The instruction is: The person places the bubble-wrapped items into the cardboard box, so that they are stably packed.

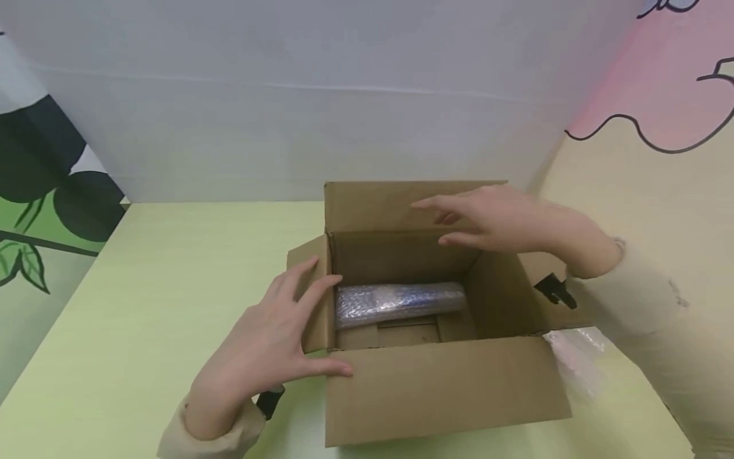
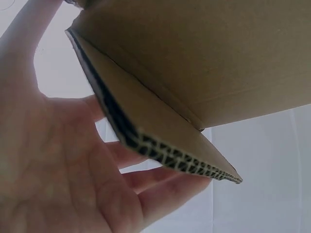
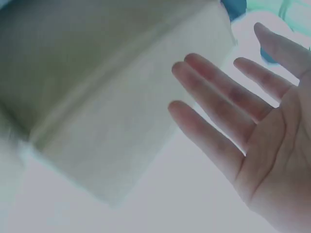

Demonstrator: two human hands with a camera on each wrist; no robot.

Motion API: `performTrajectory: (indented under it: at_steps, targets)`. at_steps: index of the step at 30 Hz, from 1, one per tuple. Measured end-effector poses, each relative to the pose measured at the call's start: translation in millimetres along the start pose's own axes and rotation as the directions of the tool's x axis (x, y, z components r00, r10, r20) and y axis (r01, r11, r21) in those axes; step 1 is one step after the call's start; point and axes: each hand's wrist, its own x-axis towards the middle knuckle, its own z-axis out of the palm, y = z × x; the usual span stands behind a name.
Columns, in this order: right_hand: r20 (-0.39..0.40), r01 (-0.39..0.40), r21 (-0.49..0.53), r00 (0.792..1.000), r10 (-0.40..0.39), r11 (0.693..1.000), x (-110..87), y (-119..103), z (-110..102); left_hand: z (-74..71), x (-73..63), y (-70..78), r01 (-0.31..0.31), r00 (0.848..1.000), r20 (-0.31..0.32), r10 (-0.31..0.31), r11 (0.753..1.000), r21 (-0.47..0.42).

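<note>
An open cardboard box (image 1: 447, 389) stands on the yellow-green table (image 1: 143, 319). Inside it lies a bubble-wrapped roll (image 1: 398, 301) across the bottom. My left hand (image 1: 275, 338) lies with straight fingers against the box's left side flap (image 1: 312, 293); the thumb touches the front wall. The left wrist view shows that flap's corrugated edge (image 2: 160, 150) over the open palm (image 2: 58, 165). My right hand (image 1: 487, 220) hovers open above the box's back right, fingers spread in front of the rear flap (image 1: 378, 204). It holds nothing; the right wrist view shows its bare palm (image 3: 272, 145) beside the blurred box (image 3: 107, 97).
A white wall panel (image 1: 321, 95) stands behind the table. Patterned panels close in the left (image 1: 40, 191) and right (image 1: 648, 146) sides. A crumpled piece of clear plastic wrap (image 1: 579, 357) lies on the table by the box's right front corner.
</note>
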Motion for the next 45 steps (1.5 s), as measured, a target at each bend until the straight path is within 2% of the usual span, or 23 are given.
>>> performTrajectory:
  at_steps: [4,10,15,19,25,31,38,45]
  targets:
    - [-0.052,-0.158,0.011,0.986,0.158,0.987,-30.4,24.4,-13.8,-0.5,-0.1,-1.4,0.001,1.0,-0.007,-0.001,1.0,-0.002]
    - [-0.082,-0.359,0.032,0.929,0.36,0.933,-71.3,72.3,-11.6,-0.8,-1.5,-4.8,0.018,1.0,-0.013,-0.018,1.0,-0.002]
    - [-0.042,-0.466,0.073,0.882,0.47,0.882,-98.3,110.5,5.5,-1.3,-2.9,-6.7,0.037,0.999,-0.007,-0.037,0.999,0.008]
    - [-0.009,-0.52,0.092,0.852,0.523,0.849,-117.9,141.8,26.9,-1.6,-1.8,-6.8,0.041,0.999,-0.009,-0.041,0.999,0.033]
    - [0.041,-0.609,0.038,0.793,0.608,0.792,-140.1,179.3,57.7,-3.0,-2.8,-6.2,0.049,0.999,-0.011,-0.049,0.998,0.049]
    - [0.076,-0.631,-0.014,0.773,0.63,0.776,-156.9,199.5,83.0,-3.8,-3.9,-6.5,0.042,0.999,-0.022,-0.041,0.998,0.048]
    - [0.119,-0.645,0.052,0.762,0.636,0.763,-165.9,208.6,105.7,-3.0,-3.8,-7.6,0.046,0.999,-0.026,-0.045,0.998,0.053]
    - [0.141,-0.654,0.089,0.755,0.64,0.751,-167.3,210.4,117.1,-1.8,-3.6,-9.3,0.049,0.999,-0.022,-0.048,0.998,0.041]
